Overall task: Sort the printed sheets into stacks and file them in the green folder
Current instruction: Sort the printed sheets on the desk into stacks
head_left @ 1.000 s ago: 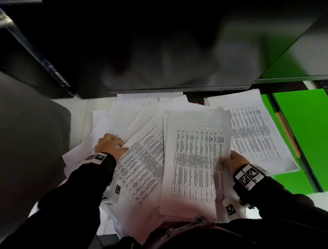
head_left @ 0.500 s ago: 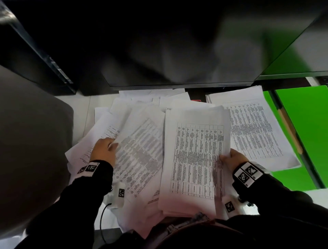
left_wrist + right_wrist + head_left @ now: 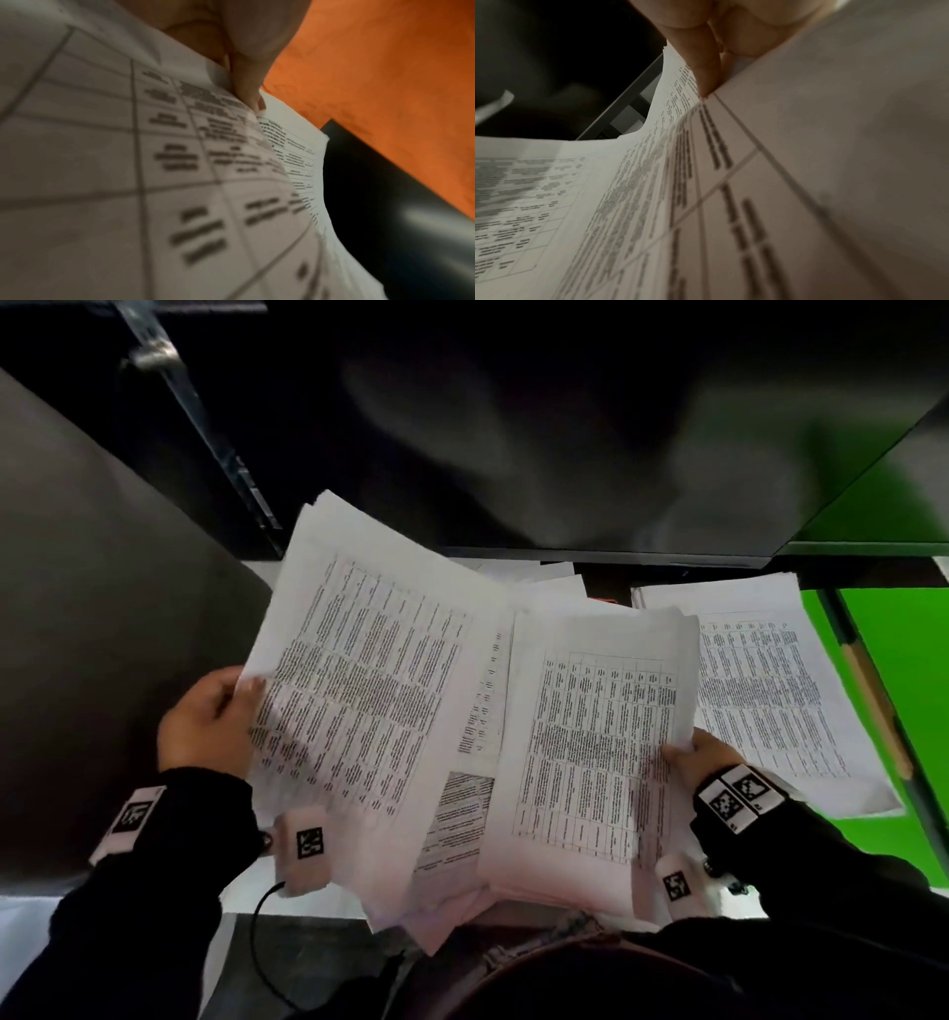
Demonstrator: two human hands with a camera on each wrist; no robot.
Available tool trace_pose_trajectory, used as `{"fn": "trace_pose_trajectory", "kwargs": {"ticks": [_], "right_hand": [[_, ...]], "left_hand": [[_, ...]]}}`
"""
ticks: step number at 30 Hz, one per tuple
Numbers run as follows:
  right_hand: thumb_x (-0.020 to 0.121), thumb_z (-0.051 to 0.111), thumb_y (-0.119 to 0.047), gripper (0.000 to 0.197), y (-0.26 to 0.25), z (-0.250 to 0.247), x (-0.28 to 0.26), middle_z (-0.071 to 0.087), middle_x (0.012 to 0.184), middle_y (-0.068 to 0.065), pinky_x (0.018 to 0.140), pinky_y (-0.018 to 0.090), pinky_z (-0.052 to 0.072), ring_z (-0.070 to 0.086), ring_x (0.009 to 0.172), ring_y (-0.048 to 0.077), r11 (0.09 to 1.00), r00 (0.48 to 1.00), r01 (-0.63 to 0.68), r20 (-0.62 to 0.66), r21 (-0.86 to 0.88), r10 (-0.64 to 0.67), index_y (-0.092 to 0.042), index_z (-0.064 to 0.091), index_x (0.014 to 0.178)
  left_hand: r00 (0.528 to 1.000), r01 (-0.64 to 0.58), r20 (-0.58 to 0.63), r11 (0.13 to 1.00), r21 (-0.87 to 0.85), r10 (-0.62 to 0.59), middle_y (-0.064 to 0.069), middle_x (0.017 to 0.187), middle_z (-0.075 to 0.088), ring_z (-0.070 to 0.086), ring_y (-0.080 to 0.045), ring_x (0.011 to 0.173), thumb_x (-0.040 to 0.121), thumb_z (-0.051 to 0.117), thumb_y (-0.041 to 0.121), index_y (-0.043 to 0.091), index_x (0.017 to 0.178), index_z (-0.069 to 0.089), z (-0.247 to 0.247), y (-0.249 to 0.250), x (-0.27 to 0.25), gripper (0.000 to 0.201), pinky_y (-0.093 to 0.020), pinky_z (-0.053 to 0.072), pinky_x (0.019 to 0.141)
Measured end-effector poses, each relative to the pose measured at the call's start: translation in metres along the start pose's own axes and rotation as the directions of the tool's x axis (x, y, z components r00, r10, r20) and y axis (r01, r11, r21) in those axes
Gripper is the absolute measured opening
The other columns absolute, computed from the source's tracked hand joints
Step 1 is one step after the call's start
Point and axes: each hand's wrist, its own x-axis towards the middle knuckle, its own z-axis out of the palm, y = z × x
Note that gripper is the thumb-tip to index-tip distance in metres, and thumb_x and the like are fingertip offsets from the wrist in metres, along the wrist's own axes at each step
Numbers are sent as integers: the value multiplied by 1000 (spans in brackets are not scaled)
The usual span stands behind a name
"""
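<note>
My left hand (image 3: pixel 215 716) grips the left edge of a bundle of printed sheets (image 3: pixel 359 690), raised and tilted above the desk. In the left wrist view its fingers (image 3: pixel 246 85) pinch that paper (image 3: pixel 128 182). My right hand (image 3: pixel 693 757) holds the right edge of a neater stack of table sheets (image 3: pixel 590 752); the right wrist view has fingers (image 3: pixel 706 67) curled on this stack (image 3: pixel 782 182). A third stack (image 3: pixel 770 690) lies on the open green folder (image 3: pixel 904 690) at the right. More loose sheets (image 3: pixel 462 814) lie beneath.
A dark monitor (image 3: pixel 513 428) hangs over the far side of the white desk (image 3: pixel 31 927). A grey chair back or panel (image 3: pixel 92 634) fills the left. A black cable (image 3: pixel 262 942) runs off the near desk edge.
My left hand has gathered the loose sheets on the left and lifted them up off the desk, tilting them toward me. The right hand kept its hold on the middle stack.
</note>
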Motion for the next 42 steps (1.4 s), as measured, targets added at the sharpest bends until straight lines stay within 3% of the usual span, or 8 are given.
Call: {"fn": "trace_pose_trajectory", "kwargs": {"ticks": [8, 15, 21, 25, 28, 35, 39, 42], "right_hand": [[94, 49, -22, 36, -23, -18, -7, 61, 117, 17, 77, 27, 36, 56, 94, 29, 995, 995, 102, -15, -4, -102, -5, 50, 126], [93, 52, -14, 11, -56, -24, -20, 60, 91, 4, 70, 18, 36, 55, 76, 14, 926, 921, 371, 158, -75, -356, -16, 59, 101], [93, 50, -24, 31, -82, -4, -27, 62, 110, 7, 86, 28, 42, 57, 100, 23, 893, 887, 441, 201, -96, -416, -11, 53, 120], [89, 58, -28, 33, -79, -4, -19, 65, 116, 9, 101, 45, 41, 59, 110, 28, 893, 850, 450, 302, 9, -431, -13, 57, 118], [87, 60, -31, 32, -76, -5, -19, 66, 117, 3, 106, 44, 37, 59, 111, 24, 904, 828, 424, 382, 54, -411, -19, 61, 117], [82, 67, -26, 30, -75, 7, -16, 69, 108, 5, 98, 35, 44, 62, 96, 19, 929, 873, 352, 318, 112, -369, -13, 67, 109], [82, 68, -25, 40, -68, 3, -6, 66, 103, 4, 62, 13, 38, 56, 80, 11, 932, 911, 347, 198, 110, -362, -14, 58, 118], [78, 71, -30, 61, -56, -4, 9, 63, 119, 6, 84, 23, 38, 58, 99, 19, 973, 966, 198, 146, 117, -214, -15, 44, 131]], "left_hand": [[999, -34, -34, 997, -74, 32, 11, 69, 57, 47, -4, 58, 94, 49, 25, 30, 90, 60, -17, 22, -11, 13, -13, 39, 52], [970, 10, 245, 999, -47, 2, 0, 55, 48, 41, -11, 49, 93, 51, 21, 35, 71, 61, 10, 0, -12, 28, -22, 37, 50], [921, -35, 383, 995, -92, 68, 19, 63, 62, 53, -11, 68, 92, 52, 20, 41, 72, 62, 35, 15, -14, 30, -25, 42, 70], [899, -11, 431, 987, -163, 81, 12, 63, 59, 51, -5, 64, 92, 52, 16, 31, 73, 63, 32, 18, -9, 27, -11, 42, 62], [858, 9, 507, 983, -182, 85, 8, 71, 60, 53, -6, 70, 93, 50, 13, 25, 76, 64, 27, 18, -5, 25, -17, 42, 70], [852, 68, 524, 990, -122, 6, 7, 76, 59, 52, -12, 73, 89, 58, 16, 35, 78, 63, 34, 10, 1, 23, -25, 40, 70], [883, 40, 444, 968, 247, -150, -1, 84, 63, 57, -18, 82, 83, 68, 25, 19, 97, 64, 42, -15, 0, 16, -24, 38, 73], [907, 73, 389, 971, 229, -160, -4, 90, 65, 56, -18, 85, 87, 63, 21, 11, 94, 68, 39, -26, -5, 13, -22, 39, 75]]}}
